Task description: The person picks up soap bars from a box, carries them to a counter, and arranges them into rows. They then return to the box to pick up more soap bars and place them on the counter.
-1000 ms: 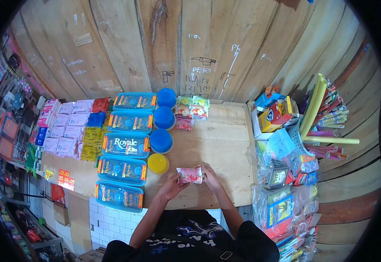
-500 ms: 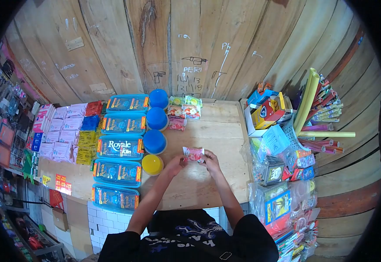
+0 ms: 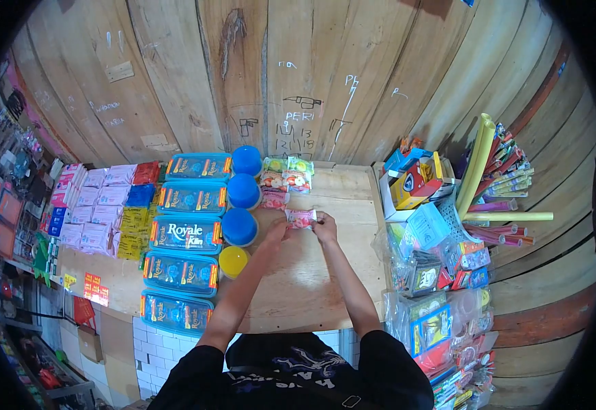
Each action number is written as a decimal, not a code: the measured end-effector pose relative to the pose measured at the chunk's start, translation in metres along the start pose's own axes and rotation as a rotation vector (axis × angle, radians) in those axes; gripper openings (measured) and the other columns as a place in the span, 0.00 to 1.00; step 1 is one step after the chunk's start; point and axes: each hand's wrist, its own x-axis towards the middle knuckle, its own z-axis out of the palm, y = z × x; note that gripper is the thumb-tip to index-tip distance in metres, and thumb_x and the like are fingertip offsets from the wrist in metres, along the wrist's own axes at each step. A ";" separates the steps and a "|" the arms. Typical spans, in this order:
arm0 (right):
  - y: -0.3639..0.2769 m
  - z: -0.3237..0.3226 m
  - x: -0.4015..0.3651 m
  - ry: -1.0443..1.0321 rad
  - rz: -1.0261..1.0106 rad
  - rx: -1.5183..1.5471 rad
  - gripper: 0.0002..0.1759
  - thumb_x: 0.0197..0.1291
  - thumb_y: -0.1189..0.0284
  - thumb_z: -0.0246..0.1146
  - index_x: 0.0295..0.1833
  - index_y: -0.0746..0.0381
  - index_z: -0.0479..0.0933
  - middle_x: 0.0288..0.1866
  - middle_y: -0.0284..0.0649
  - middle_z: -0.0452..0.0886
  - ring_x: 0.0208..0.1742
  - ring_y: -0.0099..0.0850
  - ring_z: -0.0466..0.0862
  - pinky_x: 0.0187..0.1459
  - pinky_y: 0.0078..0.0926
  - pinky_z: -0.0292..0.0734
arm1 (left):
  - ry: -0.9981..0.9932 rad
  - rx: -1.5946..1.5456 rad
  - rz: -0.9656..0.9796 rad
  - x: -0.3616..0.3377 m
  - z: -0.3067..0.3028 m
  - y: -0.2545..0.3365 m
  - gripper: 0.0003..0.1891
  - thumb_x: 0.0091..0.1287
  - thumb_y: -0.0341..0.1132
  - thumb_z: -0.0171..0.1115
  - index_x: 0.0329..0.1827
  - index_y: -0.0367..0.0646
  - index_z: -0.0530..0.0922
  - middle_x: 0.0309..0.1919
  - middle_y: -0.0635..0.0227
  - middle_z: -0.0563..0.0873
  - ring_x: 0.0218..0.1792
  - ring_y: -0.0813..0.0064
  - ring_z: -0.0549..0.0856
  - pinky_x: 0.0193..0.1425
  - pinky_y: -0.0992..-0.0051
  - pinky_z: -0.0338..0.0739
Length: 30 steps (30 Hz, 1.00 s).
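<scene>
A small pink-and-white packet (image 3: 301, 219) with a red fruit picture is held flat over the wooden table (image 3: 325, 287). My left hand (image 3: 276, 229) pinches its left end, and my right hand (image 3: 325, 228) grips the right end. Just beyond my left hand lies a similar pink packet (image 3: 274, 199). Behind that sit red-fruit packets (image 3: 298, 181) and green ones (image 3: 300, 165), in two side-by-side columns. Left of the hands, a line of round tubs with blue lids (image 3: 240, 226) and one yellow lid (image 3: 233, 262) runs toward me.
Blue Royale packs (image 3: 186, 233) form a column left of the tubs. Farther left are pink packs (image 3: 98, 238) and yellow packs (image 3: 134, 229). At the right edge stand a box (image 3: 417, 184), a basket (image 3: 449, 214) with yellow tubes, and bagged goods (image 3: 431, 331). A plank wall rises behind.
Both hands have carried the pink packet away from my body, toward the packets at the back. It now lies close to the other pink packet. The camera view has shifted slightly.
</scene>
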 end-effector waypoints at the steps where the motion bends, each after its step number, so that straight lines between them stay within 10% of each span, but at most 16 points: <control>1: -0.009 0.001 -0.005 0.032 -0.028 -0.045 0.10 0.57 0.83 0.63 0.44 0.63 0.80 0.28 0.31 0.81 0.23 0.18 0.73 0.24 0.18 0.68 | 0.014 0.030 0.014 -0.002 0.003 0.004 0.07 0.63 0.32 0.55 0.41 0.46 0.80 0.31 0.76 0.79 0.31 0.82 0.76 0.32 0.79 0.72; 5: -0.043 -0.002 -0.026 0.066 -0.035 -0.168 0.11 0.54 0.81 0.66 0.45 0.63 0.79 0.29 0.35 0.81 0.25 0.22 0.76 0.29 0.23 0.73 | 0.085 0.016 0.147 -0.028 0.015 0.011 0.11 0.62 0.28 0.55 0.47 0.42 0.80 0.31 0.75 0.80 0.28 0.82 0.75 0.32 0.81 0.72; 9: -0.067 -0.001 -0.051 0.244 -0.483 -0.545 0.17 0.51 0.79 0.68 0.48 0.63 0.78 0.41 0.42 0.79 0.39 0.32 0.78 0.40 0.28 0.75 | 0.172 0.280 0.664 0.018 -0.001 -0.054 0.17 0.61 0.26 0.56 0.54 0.38 0.79 0.36 0.71 0.83 0.30 0.82 0.78 0.35 0.80 0.74; 15: -0.077 0.001 -0.074 0.082 -0.527 -0.514 0.25 0.47 0.77 0.71 0.54 0.63 0.76 0.54 0.49 0.73 0.53 0.45 0.74 0.54 0.36 0.72 | 0.041 0.174 0.183 -0.017 0.012 -0.012 0.26 0.59 0.21 0.54 0.63 0.39 0.74 0.43 0.69 0.81 0.36 0.84 0.77 0.36 0.83 0.72; 30: -0.066 0.015 -0.035 0.224 -0.514 -0.421 0.22 0.48 0.79 0.70 0.52 0.64 0.77 0.49 0.50 0.78 0.51 0.46 0.77 0.54 0.37 0.72 | 0.002 0.123 0.367 0.025 0.018 -0.004 0.26 0.59 0.20 0.54 0.64 0.38 0.74 0.58 0.63 0.77 0.58 0.73 0.76 0.58 0.77 0.74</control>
